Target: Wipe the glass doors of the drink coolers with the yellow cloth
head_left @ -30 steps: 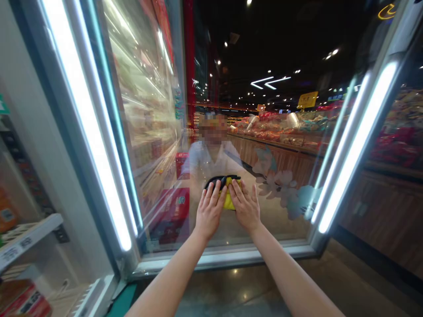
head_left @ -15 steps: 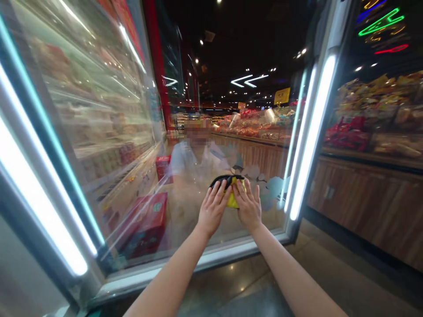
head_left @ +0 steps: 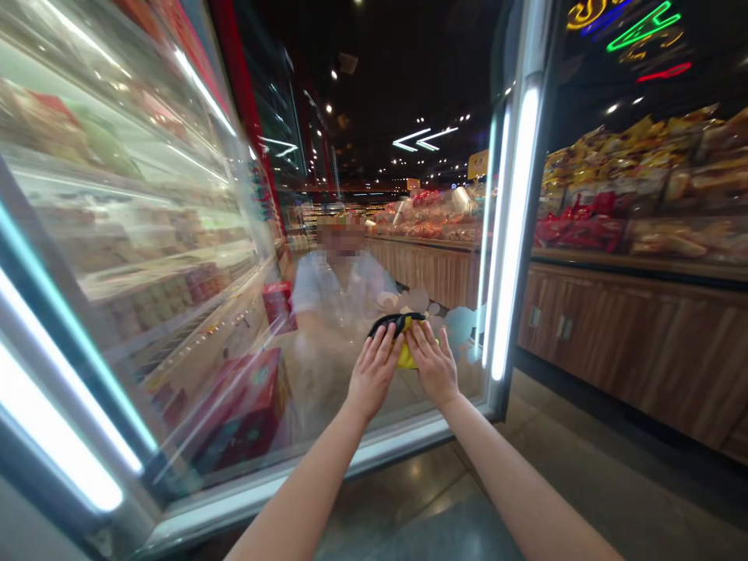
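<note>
A yellow and black cloth point(head_left: 407, 357) lies bunched against the glass pane point(head_left: 327, 397) of a lit door, low and right of its middle. My left hand point(head_left: 374, 370) presses the cloth's left part with straight fingers. On its right part rests my right hand point(head_left: 435, 366), fingers stretched upward and slightly apart. Both hands hold the cloth to the glass between them, fingertips close together. My palms and fingers cover much of it; its black upper edge shows above the left fingers.
Bright light strips point(head_left: 517, 234) run along the door frame. Stocked shelves point(head_left: 117, 226) appear blurred at the left. Wooden counters point(head_left: 631, 343) with heaped packaged goods point(head_left: 636, 179) stand at the right. A person in a light shirt point(head_left: 333, 288) shows in the glass, perhaps reflected.
The view has turned a little to the right, so the door sits further left. My hands and the cloth are slightly nearer the pane's right edge, still pressed together on it.
</note>
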A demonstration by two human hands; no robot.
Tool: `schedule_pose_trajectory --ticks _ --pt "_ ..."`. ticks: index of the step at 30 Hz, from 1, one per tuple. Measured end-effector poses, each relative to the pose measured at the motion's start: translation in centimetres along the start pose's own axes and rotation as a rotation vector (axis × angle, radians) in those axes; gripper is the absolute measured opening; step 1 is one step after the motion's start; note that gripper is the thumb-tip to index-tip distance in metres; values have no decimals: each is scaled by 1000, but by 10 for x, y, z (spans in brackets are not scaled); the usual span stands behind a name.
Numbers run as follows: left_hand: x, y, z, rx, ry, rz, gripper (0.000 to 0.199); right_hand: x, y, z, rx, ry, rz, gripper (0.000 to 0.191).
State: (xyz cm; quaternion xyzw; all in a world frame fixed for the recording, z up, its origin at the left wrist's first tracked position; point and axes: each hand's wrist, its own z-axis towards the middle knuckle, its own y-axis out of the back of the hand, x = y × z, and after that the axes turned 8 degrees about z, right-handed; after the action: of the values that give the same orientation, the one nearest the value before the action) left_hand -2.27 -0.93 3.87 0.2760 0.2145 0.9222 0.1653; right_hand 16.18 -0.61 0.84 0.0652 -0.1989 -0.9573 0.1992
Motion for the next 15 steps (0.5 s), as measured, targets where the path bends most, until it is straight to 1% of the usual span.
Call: schedule_pose_trajectory --ticks 2,4,5,7,9,10,12,13,15 --pt "-2 0 18 -12 5 7 73 -9 3 11 -10 -28 -14 59" --pt "1 0 20 -24 33 20 75 -6 0 19 -9 -46 -24 58" --pt "1 -1 16 -27 49 29 75 -2 -2 19 -6 -43 -28 58" --pt "-3 -6 2 -23 64 42 75 4 -6 11 15 -13 -31 57" --pt "-14 -14 -9 -6 42 46 75 -2 -7 -4 46 29 -35 56" --pt "-22 -19 -9 4 19 45 74 -9 -5 -12 58 43 -41 56" --pt "-38 -28 4 16 -37 41 72 -33 3 -21 66 36 -68 54" --pt "-45 -31 16 12 -64 40 71 -46 8 -21 62 21 -87 53" --pt "-54 -34 46 -8 -98 47 70 -69 19 -12 51 -24 -126 53"
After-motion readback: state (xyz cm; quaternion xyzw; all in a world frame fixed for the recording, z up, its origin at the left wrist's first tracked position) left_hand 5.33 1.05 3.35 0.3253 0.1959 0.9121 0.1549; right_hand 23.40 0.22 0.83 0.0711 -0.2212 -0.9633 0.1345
